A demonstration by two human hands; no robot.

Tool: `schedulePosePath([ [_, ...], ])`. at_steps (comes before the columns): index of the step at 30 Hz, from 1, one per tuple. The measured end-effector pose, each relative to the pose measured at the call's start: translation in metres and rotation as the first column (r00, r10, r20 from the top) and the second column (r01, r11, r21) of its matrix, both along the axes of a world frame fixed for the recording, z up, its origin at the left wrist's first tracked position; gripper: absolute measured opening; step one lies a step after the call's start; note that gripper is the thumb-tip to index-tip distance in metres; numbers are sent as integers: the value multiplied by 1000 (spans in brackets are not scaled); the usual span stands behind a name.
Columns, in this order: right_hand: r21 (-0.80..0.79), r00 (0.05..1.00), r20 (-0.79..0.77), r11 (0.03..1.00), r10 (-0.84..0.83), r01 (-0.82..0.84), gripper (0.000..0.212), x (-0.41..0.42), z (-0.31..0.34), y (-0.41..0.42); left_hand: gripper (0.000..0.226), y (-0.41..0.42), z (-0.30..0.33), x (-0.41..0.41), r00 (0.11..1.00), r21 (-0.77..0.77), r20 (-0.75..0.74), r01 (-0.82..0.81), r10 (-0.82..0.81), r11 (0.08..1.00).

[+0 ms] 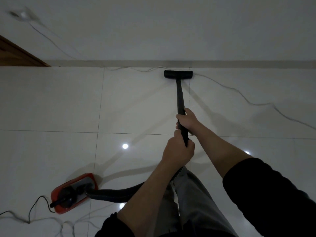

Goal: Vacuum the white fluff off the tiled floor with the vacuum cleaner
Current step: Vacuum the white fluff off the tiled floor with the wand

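Observation:
The black vacuum wand [180,98] runs away from me to its flat black floor head [178,74], which rests on the white tiled floor [136,103] right by the skirting. My right hand [187,120] grips the wand higher up. My left hand [178,148] grips its lower end, just below the right. The ribbed black hose [116,194] curves back to the red canister body [73,192] on the floor at my lower left. No white fluff shows on the tiles in this dim light.
A pale cable [239,93] lies along the skirting [119,63] and snakes right across the floor. A black power cord [34,209] and more loose cables lie at the lower left. A brown wooden frame [18,53] stands at far left. My grey trouser leg [191,202] is below.

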State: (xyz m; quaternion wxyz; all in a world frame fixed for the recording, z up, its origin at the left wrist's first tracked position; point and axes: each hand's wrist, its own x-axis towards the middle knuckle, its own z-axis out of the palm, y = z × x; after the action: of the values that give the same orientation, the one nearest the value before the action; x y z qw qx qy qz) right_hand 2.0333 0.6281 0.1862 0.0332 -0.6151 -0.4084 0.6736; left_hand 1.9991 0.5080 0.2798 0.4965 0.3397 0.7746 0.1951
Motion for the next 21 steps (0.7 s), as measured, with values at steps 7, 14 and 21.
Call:
schedulePosePath([
  [7, -4, 999, 12, 1000, 30, -30, 34, -30, -12, 52, 34, 54, -12, -29, 1000, 0, -10, -4, 4, 1000],
  [14, -40, 999, 26, 998, 48, -46, 46, -35, -22, 56, 34, 58, -20, -34, 1000, -52, -26, 6, -7, 999],
  [21, -7, 998, 35, 998, 57, -57, 50, -37, -18, 46, 31, 50, -10, -36, 1000, -41, 18, -24, 25, 999],
])
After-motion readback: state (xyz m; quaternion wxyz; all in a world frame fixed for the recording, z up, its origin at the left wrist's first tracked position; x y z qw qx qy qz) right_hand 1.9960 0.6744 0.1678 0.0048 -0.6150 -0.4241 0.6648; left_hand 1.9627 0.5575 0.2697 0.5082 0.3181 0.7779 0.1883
